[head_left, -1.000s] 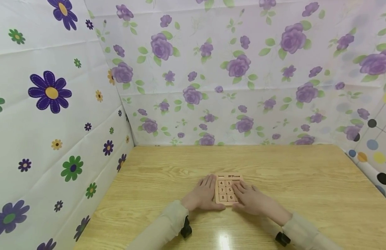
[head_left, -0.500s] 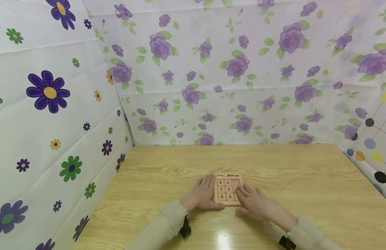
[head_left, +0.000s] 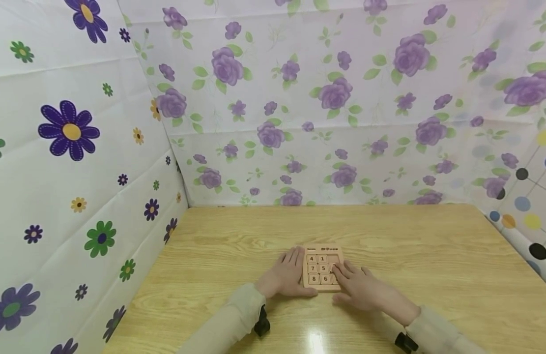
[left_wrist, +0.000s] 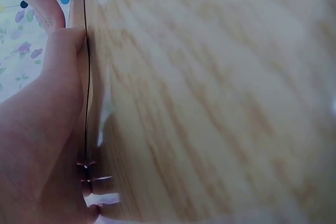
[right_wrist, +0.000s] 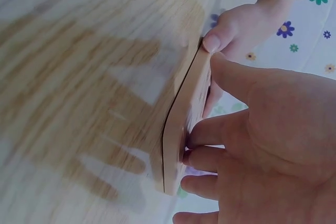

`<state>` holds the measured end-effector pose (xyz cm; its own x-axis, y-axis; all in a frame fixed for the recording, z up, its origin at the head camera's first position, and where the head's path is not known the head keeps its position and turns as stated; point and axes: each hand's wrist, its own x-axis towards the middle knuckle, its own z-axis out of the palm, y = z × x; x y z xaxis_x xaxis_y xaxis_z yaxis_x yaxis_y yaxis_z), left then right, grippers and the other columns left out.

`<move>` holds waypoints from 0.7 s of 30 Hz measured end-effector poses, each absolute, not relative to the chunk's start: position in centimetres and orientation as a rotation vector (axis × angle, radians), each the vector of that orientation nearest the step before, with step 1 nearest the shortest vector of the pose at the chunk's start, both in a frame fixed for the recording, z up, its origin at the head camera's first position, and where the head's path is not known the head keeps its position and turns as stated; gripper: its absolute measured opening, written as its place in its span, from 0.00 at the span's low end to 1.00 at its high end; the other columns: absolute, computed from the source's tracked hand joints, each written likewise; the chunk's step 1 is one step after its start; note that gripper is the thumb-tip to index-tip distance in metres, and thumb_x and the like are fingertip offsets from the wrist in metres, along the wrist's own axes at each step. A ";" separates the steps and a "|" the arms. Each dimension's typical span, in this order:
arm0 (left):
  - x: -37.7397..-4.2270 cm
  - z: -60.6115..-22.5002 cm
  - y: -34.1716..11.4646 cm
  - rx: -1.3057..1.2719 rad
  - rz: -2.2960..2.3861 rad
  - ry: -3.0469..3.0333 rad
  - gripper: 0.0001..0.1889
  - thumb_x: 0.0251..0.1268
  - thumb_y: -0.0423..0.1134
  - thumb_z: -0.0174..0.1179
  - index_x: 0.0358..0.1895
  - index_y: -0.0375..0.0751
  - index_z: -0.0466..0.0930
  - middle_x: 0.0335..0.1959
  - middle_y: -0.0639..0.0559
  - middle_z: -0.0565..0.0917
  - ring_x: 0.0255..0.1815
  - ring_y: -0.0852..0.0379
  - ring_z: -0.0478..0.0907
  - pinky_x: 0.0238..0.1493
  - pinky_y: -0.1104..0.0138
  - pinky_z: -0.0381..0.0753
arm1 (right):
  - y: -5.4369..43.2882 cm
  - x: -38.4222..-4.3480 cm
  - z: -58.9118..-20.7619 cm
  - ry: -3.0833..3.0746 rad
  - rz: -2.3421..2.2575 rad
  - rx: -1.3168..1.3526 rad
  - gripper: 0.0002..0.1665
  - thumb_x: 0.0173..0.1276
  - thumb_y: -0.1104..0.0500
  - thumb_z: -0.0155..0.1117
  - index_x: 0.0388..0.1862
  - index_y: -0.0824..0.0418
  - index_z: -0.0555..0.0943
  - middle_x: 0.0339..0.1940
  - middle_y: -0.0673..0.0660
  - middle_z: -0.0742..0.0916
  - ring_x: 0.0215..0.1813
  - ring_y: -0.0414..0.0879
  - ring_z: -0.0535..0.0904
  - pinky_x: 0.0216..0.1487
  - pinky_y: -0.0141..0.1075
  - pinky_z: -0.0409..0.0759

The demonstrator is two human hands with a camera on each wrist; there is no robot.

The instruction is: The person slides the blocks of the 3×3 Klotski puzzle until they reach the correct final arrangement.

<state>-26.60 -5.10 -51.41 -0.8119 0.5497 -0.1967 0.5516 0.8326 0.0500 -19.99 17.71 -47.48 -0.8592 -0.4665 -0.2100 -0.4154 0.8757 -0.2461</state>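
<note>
A wooden sliding number puzzle (head_left: 323, 249) lies flat on the table in the head view. Tiles 4, 1, 7, 5, 8 and 6 can be read; its top right slot shows no tile. My left hand (head_left: 286, 275) rests along the puzzle's left edge, fingers straight, thumb along the near edge. My right hand (head_left: 361, 289) has fingertips on the right column, partly covering the tiles there. In the right wrist view, the fingertips (right_wrist: 202, 158) touch the board's top face. The left wrist view shows the left thumb (left_wrist: 65, 51) against the board's side.
The wood-grain table (head_left: 237, 231) extends around the puzzle on all sides. A purple-flowered cloth (head_left: 273, 98) hangs behind it, and a daisy-patterned cloth (head_left: 69, 196) stands along the left. Dark wrist cameras sit under both sleeves.
My right hand has moved slightly right and towards me, uncovering the top right slot and part of the tile below. Over the last half second both hands have stayed nearly still.
</note>
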 end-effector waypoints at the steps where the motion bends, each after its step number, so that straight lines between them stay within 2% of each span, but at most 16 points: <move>1: -26.6 -51.4 -5.1 0.853 -0.013 2.811 0.64 0.52 0.80 0.47 0.77 0.34 0.35 0.80 0.39 0.42 0.81 0.46 0.42 0.79 0.53 0.51 | 17.7 -20.1 -47.5 2.782 -0.286 -0.670 0.47 0.69 0.37 0.54 0.74 0.67 0.60 0.76 0.66 0.63 0.77 0.65 0.53 0.72 0.69 0.51; 21: -26.7 -51.5 -5.2 0.837 -0.018 2.806 0.64 0.51 0.81 0.48 0.78 0.35 0.35 0.80 0.40 0.42 0.81 0.47 0.41 0.79 0.54 0.52 | 17.9 -21.3 -47.8 2.787 -0.287 -0.693 0.47 0.70 0.35 0.52 0.74 0.67 0.60 0.76 0.66 0.63 0.77 0.66 0.54 0.70 0.70 0.52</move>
<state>-26.72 -5.17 -51.52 -0.8160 0.5400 -0.2063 0.5426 0.8386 0.0488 -21.30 17.87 -47.85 -0.8543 -0.4811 -0.1966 -0.4309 0.8672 -0.2496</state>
